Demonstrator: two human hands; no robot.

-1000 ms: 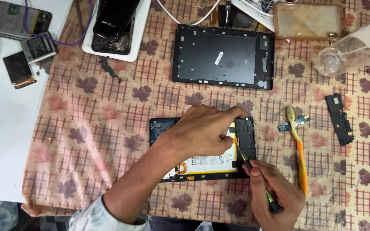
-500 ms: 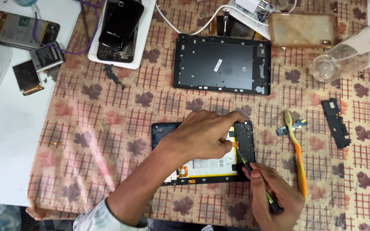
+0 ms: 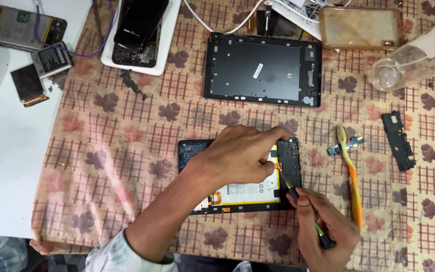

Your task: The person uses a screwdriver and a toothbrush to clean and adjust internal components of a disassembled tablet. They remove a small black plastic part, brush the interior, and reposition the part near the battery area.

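An opened tablet [image 3: 290, 160] lies on the patterned cloth [image 3: 127, 151], its white battery and blue circuit board exposed. My left hand [image 3: 237, 156] presses down across it, index finger stretched to the top of the black right-hand section. My right hand [image 3: 325, 234] grips a thin green-handled screwdriver [image 3: 303, 209], its tip touching the tablet's inside near an orange connector beside the battery. Much of the tablet is hidden under my left hand.
A black tablet back frame [image 3: 263, 68] lies above. A yellow toothbrush [image 3: 351, 176], a small flex part [image 3: 346, 146] and a black speaker strip [image 3: 397, 140] lie right. A clear bottle [image 3: 419, 55], a phone case [image 3: 361, 27], a cracked phone on a white tray [image 3: 139, 30] and loose batteries [image 3: 51, 59] sit along the top.
Both hands hold nearly the same pose over the tablet. The view has shifted slightly; the screwdriver tip stays at the same spot.
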